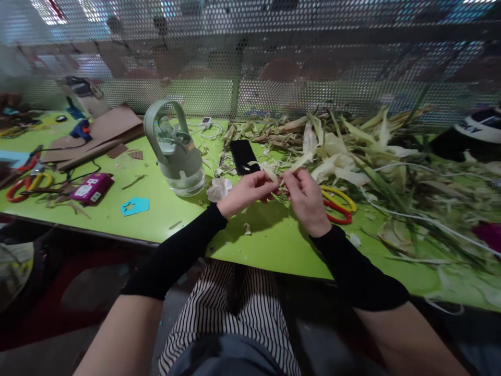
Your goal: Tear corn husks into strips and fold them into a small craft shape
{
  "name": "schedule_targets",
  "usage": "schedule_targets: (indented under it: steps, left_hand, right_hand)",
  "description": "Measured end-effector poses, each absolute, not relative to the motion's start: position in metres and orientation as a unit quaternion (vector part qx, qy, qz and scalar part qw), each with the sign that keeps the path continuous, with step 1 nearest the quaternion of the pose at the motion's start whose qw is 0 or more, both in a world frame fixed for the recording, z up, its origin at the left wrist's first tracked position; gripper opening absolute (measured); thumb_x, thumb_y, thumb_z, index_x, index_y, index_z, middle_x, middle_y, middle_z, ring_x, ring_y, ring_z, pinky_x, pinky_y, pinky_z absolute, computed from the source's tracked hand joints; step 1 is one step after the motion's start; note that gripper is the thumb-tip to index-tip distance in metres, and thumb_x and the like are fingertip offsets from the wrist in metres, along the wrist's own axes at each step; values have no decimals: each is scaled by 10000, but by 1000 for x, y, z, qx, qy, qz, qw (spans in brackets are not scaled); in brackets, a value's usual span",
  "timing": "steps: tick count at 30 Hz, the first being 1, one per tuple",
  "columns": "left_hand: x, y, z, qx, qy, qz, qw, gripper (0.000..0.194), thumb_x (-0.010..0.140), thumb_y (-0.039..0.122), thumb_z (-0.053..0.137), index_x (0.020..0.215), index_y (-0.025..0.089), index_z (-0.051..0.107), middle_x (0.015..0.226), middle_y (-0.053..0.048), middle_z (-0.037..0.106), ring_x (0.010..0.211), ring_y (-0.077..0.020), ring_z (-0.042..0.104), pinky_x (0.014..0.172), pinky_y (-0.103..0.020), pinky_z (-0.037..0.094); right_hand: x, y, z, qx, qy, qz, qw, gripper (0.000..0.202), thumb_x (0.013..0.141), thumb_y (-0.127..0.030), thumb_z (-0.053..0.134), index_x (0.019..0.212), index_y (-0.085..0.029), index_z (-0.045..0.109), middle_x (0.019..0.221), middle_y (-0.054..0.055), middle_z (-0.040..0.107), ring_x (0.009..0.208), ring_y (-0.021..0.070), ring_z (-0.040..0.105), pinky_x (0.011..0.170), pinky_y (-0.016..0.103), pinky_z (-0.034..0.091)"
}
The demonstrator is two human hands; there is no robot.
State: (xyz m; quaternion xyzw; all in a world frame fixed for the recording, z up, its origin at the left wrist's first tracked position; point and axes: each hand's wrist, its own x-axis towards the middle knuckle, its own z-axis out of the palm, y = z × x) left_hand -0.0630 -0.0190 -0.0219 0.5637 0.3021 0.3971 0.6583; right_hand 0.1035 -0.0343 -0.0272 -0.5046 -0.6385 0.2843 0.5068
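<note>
Above the green table [274, 245], my left hand [250, 190] and my right hand [304, 197] meet almost fingertip to fingertip. Both are closed in a pinch on pale green strips of husk [270, 173]; one wider strip rises between them toward the husk pile. Just behind my left hand lies a black phone [241, 152] with husk scraps on it. A crumpled white tissue [218, 189] is beside my left wrist. Scissors with red and yellow handles [340, 201] rest right of my right hand, their blades hidden.
A green-lidded water bottle [183, 169] stands left of my hands. Dried husks [340, 151] are heaped behind and right, crossed by a white cable [426, 222]. Farther left are a purple box [92, 189], a blue paper tag [135, 206], more scissors [29, 185] and brown paper [113, 130].
</note>
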Motion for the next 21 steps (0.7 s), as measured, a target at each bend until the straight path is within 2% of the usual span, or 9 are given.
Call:
schedule_targets:
  steps: [4,8,12,14,18,21]
  left_hand:
    - [-61,-19,-21,560,338,397,644,73,923,136,599,870,137,549,756,17,668,599,-38,573,614,-203,416]
    - [-61,-20,-17,509,344,418,669,75,929,93,550,945,152,507,780,2,703,634,-49,610,629,-197,436]
    - [-62,-22,-13,510,318,403,690,131,914,86,571,1028,141,538,764,1,704,673,-78,661,688,-225,493]
    - [-62,-23,-11,500,326,392,700,110,926,88,559,1027,133,555,747,0,697,679,-86,674,721,-243,518]
    - [-63,-24,-9,477,339,356,729,153,938,52,524,1060,117,589,797,-22,723,662,-81,682,754,-266,549]
    - [-64,-23,-11,491,323,347,731,106,928,108,613,1034,116,611,822,-38,738,676,-87,686,777,-280,558]
  right_hand:
    - [103,-34,-28,-507,-646,286,493,431,909,-662,601,900,-231,606,690,-12,580,560,131,510,517,291,412]
    - [103,-33,-26,-504,-610,337,511,460,871,-686,635,906,-227,641,608,-48,489,511,111,425,473,268,345]
    - [101,-35,-19,-467,-606,414,494,442,744,-612,807,829,-209,646,676,-25,599,580,115,532,535,268,429]
    - [100,-36,-16,-464,-575,451,501,438,719,-593,829,798,-210,633,614,-45,564,506,93,474,479,255,375]
    - [100,-36,-11,-456,-498,543,498,456,686,-588,842,800,-239,572,469,-125,314,390,63,267,399,237,198]
    - [100,-36,-10,-451,-489,568,484,452,679,-550,855,848,-244,568,467,-139,277,380,53,203,393,231,134]
